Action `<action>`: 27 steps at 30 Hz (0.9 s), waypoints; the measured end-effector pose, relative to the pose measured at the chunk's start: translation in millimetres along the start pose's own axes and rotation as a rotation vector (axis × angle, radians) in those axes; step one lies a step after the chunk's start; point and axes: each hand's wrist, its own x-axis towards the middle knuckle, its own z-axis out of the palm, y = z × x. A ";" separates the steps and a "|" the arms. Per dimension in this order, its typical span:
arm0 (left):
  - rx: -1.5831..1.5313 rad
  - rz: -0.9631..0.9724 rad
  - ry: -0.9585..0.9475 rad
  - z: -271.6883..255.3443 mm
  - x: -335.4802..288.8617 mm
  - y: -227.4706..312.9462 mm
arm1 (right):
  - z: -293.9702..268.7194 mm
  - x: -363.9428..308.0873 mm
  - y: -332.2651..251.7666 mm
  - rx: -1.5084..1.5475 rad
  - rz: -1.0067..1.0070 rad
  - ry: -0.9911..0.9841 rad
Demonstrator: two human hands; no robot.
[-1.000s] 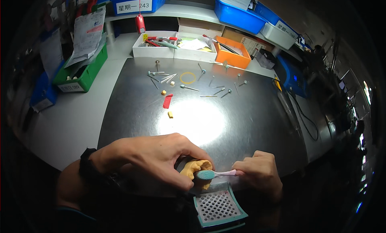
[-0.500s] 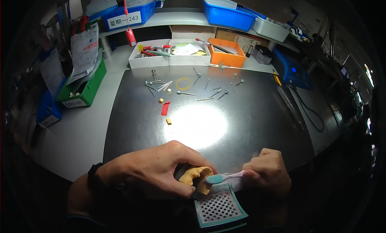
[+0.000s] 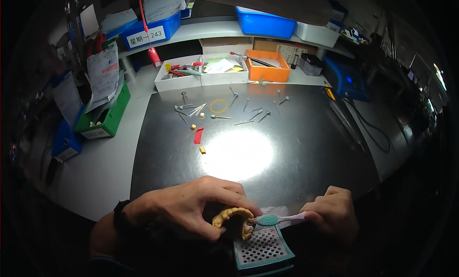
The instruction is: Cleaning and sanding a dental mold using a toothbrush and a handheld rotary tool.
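Note:
My left hand is closed around a yellow dental cast, an arch of teeth tilted so that its curve shows. A toothbrush with a teal-backed head and a pale pink handle is gripped in my right hand. Its head reaches the right end of the arch, touching or very close to the teeth there; the bristles are hidden. Below the cast sits a teal-framed tray with a perforated metal plate.
Several burs, a rubber band, a red strip and small yellow pieces lie on the dark work surface. A handpiece lies right. White boxes, an orange box and a green bin stand around.
My left hand has turned the cast, so more of its arch shows. The toothbrush and my right hand have shifted slightly right and down, and the brush head's teal back faces up more.

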 end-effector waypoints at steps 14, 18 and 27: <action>0.039 0.075 -0.032 -0.6 -7.4 -10.6 | 33.8 10.5 -5.0 0.223 -0.044 -0.059; -0.017 0.043 -0.029 -0.5 -7.6 -8.7 | 6.6 4.2 -0.4 0.109 0.042 -0.049; 0.000 -0.033 -0.004 -3.0 -8.6 1.3 | 11.7 8.8 2.2 0.067 -0.049 -0.073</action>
